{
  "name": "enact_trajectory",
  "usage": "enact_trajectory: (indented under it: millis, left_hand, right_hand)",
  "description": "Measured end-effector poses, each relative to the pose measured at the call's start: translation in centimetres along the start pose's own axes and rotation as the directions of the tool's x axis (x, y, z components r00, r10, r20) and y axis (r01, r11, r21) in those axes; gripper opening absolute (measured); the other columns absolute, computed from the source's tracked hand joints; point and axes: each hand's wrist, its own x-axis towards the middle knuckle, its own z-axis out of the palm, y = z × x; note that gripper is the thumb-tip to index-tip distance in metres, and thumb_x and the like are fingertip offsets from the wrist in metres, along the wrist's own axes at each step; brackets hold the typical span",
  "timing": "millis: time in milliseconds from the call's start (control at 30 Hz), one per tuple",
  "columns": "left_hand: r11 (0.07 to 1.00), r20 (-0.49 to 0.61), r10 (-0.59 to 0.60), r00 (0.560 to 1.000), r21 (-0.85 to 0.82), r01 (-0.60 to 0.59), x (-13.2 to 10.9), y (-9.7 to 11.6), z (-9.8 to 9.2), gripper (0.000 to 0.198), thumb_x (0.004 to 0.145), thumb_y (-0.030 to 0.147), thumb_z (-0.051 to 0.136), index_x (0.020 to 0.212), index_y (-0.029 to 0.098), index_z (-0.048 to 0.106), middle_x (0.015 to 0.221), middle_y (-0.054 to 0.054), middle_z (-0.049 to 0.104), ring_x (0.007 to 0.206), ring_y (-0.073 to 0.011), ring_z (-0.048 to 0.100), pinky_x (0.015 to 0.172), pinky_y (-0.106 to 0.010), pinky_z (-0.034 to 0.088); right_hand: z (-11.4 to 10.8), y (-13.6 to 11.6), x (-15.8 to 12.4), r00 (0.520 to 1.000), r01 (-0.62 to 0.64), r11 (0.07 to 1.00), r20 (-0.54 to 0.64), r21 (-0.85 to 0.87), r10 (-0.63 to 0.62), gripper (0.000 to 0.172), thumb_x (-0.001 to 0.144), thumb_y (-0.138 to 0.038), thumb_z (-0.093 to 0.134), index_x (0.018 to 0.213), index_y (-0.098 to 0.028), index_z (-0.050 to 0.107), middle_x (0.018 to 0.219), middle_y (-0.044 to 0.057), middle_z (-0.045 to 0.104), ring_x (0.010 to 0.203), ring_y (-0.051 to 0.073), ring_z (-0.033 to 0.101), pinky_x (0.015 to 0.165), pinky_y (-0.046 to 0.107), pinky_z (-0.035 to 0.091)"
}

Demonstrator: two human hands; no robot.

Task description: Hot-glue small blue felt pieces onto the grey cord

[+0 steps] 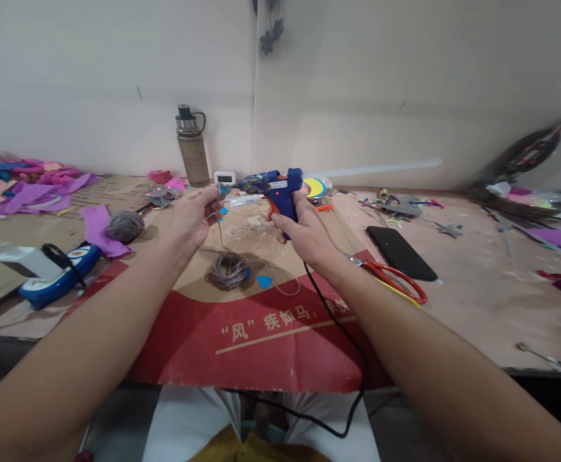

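Observation:
My right hand (304, 232) is closed round the grip of a blue glue gun (278, 188) with an orange trigger, its nozzle pointing left. Its black cord (345, 337) runs down past the table edge. My left hand (194, 215) is pinched on a small teal piece (223, 189) right at the nozzle, with a thin grey cord (221, 234) hanging from it. That cord leads down to a grey coil (228, 270) on the cardboard sheet (261, 333). A small blue felt shape (264, 281) lies beside the coil.
Red-handled scissors (396, 279) and a black phone (400, 253) lie to the right. A grey yarn ball (125, 225), purple felt scraps (34, 192) and a blue-white device (61, 276) are on the left. A bottle (192, 149) stands by the wall.

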Motion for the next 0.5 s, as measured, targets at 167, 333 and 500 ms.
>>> enact_trajectory:
  millis: [167, 333, 500]
  left_hand:
    - [0.999, 0.018, -0.034, 0.999, 0.000, 0.034, 0.3, -0.1, 0.0, 0.010, 0.064, 0.014, 0.070, 0.071, 0.014, 0.063, 0.065, 0.001, 0.061, 0.052, -0.0053, 0.053, 0.047, -0.015, 0.043]
    - [0.999, -0.003, -0.052, 0.999, -0.003, 0.052, 0.6, -0.1, -0.2, 0.010, 0.063, 0.014, 0.068, 0.070, 0.014, 0.061, 0.064, 0.002, 0.059, 0.051, -0.0055, 0.053, 0.047, -0.016, 0.044]
    - [1.000, -0.021, 0.018, 1.000, -0.004, -0.018, 0.5, -0.1, -0.3, 0.013, 0.059, 0.012, 0.068, 0.064, 0.016, 0.057, 0.058, 0.004, 0.052, 0.051, -0.0069, 0.050, 0.046, -0.018, 0.042]
  right_hand:
    - [-0.7, 0.0, 0.4, 0.972, -0.225, 0.700, 0.108, 0.678, 0.208, 0.020, 0.073, -0.019, 0.059, 0.091, -0.021, 0.050, 0.082, 0.000, 0.062, 0.056, 0.007, 0.042, 0.048, 0.021, 0.038]
    - [-2.3, 0.3, 1.2, 0.921, -0.373, 0.467, 0.262, 0.801, 0.287, 0.010, 0.071, -0.015, 0.054, 0.080, -0.015, 0.057, 0.072, 0.001, 0.059, 0.054, 0.007, 0.035, 0.045, 0.019, 0.034]
    - [-2.6, 0.8, 1.6, 0.844, -0.508, 0.779, 0.030, 0.367, 0.536, 0.012, 0.079, -0.019, 0.045, 0.075, -0.017, 0.056, 0.075, 0.005, 0.061, 0.060, 0.011, 0.048, 0.056, 0.024, 0.042]
